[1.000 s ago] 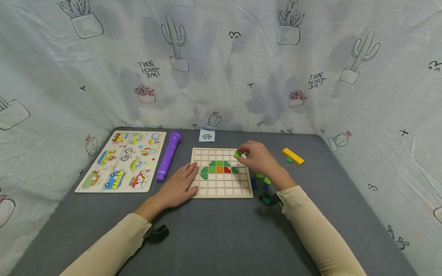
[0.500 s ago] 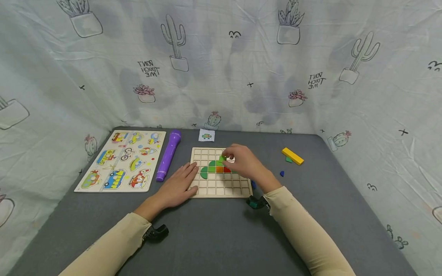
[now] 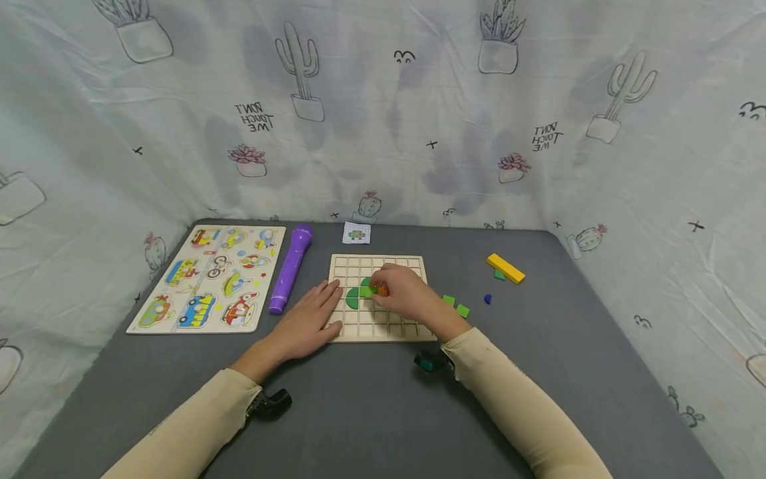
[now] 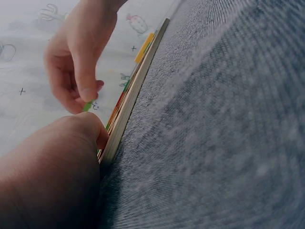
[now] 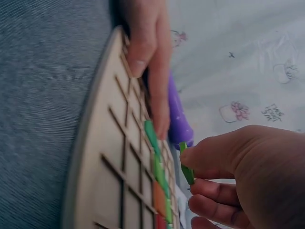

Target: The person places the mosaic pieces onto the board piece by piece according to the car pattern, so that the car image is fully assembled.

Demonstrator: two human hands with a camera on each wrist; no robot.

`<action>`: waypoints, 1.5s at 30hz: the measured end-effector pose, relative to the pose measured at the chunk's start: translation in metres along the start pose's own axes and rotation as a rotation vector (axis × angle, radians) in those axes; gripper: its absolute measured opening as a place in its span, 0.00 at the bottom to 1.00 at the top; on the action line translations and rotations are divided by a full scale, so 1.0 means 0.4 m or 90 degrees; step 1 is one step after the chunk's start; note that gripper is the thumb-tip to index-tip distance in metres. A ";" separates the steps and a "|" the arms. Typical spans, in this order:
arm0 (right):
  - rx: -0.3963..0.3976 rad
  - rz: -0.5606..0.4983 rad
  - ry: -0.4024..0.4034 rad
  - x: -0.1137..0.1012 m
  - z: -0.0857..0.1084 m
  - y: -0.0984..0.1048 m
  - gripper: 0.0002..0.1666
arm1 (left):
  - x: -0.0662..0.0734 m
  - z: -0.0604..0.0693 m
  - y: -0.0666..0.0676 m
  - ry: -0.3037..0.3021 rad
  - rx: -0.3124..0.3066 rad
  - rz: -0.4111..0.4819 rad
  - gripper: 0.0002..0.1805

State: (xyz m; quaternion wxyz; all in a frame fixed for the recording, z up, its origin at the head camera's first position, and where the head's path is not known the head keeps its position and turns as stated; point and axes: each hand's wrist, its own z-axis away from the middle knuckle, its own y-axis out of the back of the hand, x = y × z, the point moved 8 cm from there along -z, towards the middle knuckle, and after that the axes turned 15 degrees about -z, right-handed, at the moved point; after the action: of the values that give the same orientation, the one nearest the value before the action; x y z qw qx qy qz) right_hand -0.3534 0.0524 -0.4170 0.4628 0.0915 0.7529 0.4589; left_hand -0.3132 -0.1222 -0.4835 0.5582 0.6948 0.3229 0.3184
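Observation:
My left hand [image 3: 308, 322] rests with straight fingers on the left edge of a wooden grid board [image 3: 371, 330]. My right hand [image 3: 407, 293] pinches a light green square tile [image 5: 187, 164] between thumb and fingertips, just above the board's middle. A dark green rounded tile [image 3: 352, 298] lies in the grid at the left of the laid pieces. In the right wrist view, an orange tile [image 5: 159, 198] and a red tile [image 5: 160, 222] sit in neighbouring cells. From the head, my right hand hides part of these pieces.
Right of the board lie light green tiles [image 3: 463, 311], a small blue piece [image 3: 487, 299] and a yellow bar [image 3: 505, 268] beside a green piece [image 3: 499, 274]. A purple microphone [image 3: 291, 269] and vehicle puzzle board [image 3: 206, 279] lie left. A pattern card [image 3: 356, 233] lies behind.
The right hand has carried the light green tile leftward from the board's upper right to over its middle. The left hand has stayed in place.

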 end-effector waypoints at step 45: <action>0.043 -0.048 -0.014 0.017 0.033 0.083 0.16 | 0.005 -0.001 0.007 -0.008 0.010 -0.002 0.41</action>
State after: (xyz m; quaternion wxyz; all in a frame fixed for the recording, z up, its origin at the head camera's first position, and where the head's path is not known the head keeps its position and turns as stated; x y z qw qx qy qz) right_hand -0.3565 0.0827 -0.3974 0.4845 0.0834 0.7658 0.4147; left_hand -0.3122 -0.1209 -0.4805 0.5553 0.7008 0.3227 0.3105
